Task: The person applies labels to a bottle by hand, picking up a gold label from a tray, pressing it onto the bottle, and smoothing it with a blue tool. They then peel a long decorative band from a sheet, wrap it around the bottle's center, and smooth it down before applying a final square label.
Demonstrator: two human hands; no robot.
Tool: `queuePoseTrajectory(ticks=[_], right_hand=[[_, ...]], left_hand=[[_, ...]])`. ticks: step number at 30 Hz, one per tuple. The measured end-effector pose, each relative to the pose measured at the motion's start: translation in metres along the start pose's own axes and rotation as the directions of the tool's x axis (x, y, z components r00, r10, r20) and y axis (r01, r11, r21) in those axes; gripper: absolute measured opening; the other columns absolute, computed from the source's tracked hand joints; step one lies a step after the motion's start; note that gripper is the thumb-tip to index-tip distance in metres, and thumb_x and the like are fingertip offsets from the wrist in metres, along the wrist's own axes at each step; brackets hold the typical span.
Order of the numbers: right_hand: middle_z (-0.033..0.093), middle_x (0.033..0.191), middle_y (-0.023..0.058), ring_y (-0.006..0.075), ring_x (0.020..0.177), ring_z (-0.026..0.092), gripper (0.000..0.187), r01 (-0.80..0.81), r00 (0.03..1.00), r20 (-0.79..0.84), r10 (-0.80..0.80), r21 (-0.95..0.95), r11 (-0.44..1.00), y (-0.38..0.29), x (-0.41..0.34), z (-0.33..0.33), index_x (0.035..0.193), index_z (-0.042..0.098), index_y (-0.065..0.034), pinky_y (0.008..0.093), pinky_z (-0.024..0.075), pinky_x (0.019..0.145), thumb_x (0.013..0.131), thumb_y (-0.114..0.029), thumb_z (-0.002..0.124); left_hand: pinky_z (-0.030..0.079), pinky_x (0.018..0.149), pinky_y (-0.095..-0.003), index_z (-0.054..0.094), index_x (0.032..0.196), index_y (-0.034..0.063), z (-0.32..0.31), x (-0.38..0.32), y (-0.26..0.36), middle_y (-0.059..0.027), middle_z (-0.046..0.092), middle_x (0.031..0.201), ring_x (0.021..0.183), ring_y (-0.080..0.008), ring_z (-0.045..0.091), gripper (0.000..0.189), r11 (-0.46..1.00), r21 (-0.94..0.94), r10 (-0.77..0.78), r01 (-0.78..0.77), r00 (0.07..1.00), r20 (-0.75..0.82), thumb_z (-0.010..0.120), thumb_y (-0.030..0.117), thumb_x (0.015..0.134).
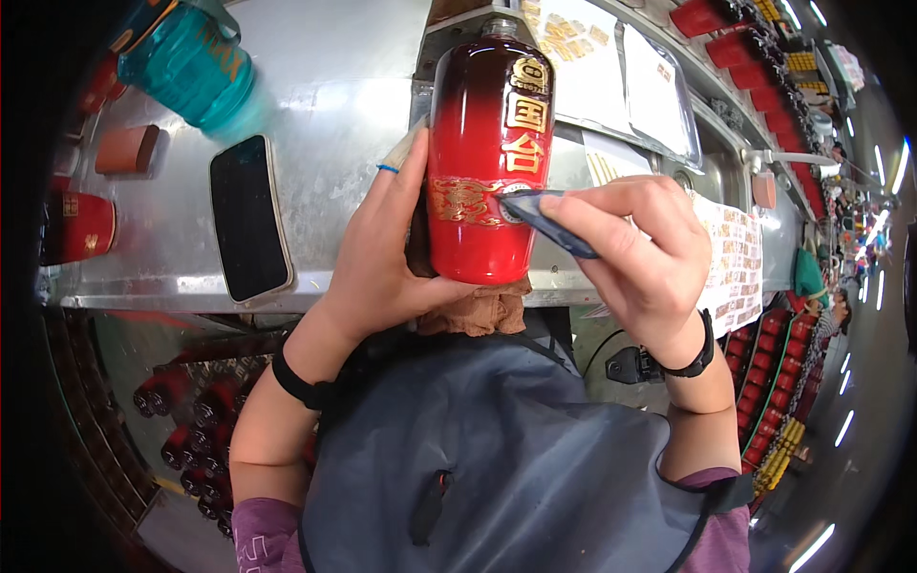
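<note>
A red glass bottle (pixel 469 129), darker towards its neck, lies tilted before me with its mouth pointing away. Raised gold characters run down its right side. My left hand (pixel 376 258) grips it along the left side, thumb under the base. A pale finger cover with a blue band (pixel 388 168) sits by those fingers. Between the thumb and fingers of my right hand (pixel 645 251) is a dark blue flat scraper (pixel 555 225). Its tip touches the bottle beside the gold ornamental decal (pixel 458 200), over a round pale emblem. Crumpled brown cloth (pixel 480 311) shows below the base.
On the metal bench (pixel 322 93) lie a phone (pixel 251 218), a brown block (pixel 127 150) and a teal water jug (pixel 190 71). Gold decal sheets (pixel 573 64) and a clear tray (pixel 659 93) are at upper right. A printed sheet (pixel 731 265) overhangs the right edge.
</note>
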State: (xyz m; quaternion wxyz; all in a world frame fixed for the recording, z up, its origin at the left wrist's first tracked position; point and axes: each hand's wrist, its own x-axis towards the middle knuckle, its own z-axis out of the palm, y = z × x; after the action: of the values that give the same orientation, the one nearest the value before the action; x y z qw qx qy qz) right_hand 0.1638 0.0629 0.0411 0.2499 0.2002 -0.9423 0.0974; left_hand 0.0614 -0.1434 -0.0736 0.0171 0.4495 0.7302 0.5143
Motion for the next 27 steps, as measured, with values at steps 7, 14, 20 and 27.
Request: queuePoseTrajectory(ticks=[7,14,20,27], right_hand=[[0.065,0.08,0.0017,0.0176,0.067,0.059,0.036,-0.033,0.999,-0.009,0.033,-0.002,0.999,-0.001,0.001,-0.001,0.097,0.076,-0.0078,0.028,0.049,0.056,0.062,-0.01,0.071],[0.063,0.078,-0.0005,0.0173,0.068,0.058,0.033,-0.05,0.999,-0.003,0.05,-0.001,0.999,-0.005,0.001,0.0,0.095,0.076,-0.01,0.0283,0.0472,0.055,0.063,-0.011,0.072],[0.062,0.077,-0.0008,0.0168,0.068,0.057,0.034,-0.05,0.999,-0.001,0.05,0.021,0.999,-0.006,-0.002,-0.001,0.097,0.076,-0.0103,0.0283,0.0468,0.056,0.062,-0.01,0.072],[0.061,0.076,-0.0011,0.0158,0.066,0.056,0.037,-0.055,0.998,-0.017,0.055,-0.016,0.998,-0.003,-0.002,0.004,0.097,0.076,-0.0102,0.0273,0.0467,0.054,0.061,-0.011,0.071]], left_hand=[[0.037,0.11,-0.0426,0.024,0.155,-0.0026,-0.001,-0.002,0.002,-0.0206,0.041,0.152,0.133,-0.0359,0.047,0.117,0.994,-0.074,-0.074,0.078,0.996,0.047,0.091,0.026,0.063],[0.047,0.095,-0.0419,0.021,0.154,-0.0067,-0.003,-0.002,0.001,-0.0209,0.055,0.131,0.111,-0.0357,0.056,0.121,0.999,0.045,-0.031,0.029,0.999,0.039,0.09,0.032,0.062],[0.047,0.093,-0.0416,0.022,0.153,-0.0069,-0.002,0.002,0.005,-0.0211,0.055,0.129,0.109,-0.0361,0.056,0.122,0.998,0.064,-0.005,0.004,1.0,0.011,0.091,0.032,0.061],[0.047,0.093,-0.0415,0.023,0.153,-0.0064,-0.002,0.0,0.004,-0.0216,0.055,0.13,0.11,-0.0368,0.057,0.122,0.997,0.078,-0.026,0.024,0.999,0.018,0.092,0.031,0.06]])
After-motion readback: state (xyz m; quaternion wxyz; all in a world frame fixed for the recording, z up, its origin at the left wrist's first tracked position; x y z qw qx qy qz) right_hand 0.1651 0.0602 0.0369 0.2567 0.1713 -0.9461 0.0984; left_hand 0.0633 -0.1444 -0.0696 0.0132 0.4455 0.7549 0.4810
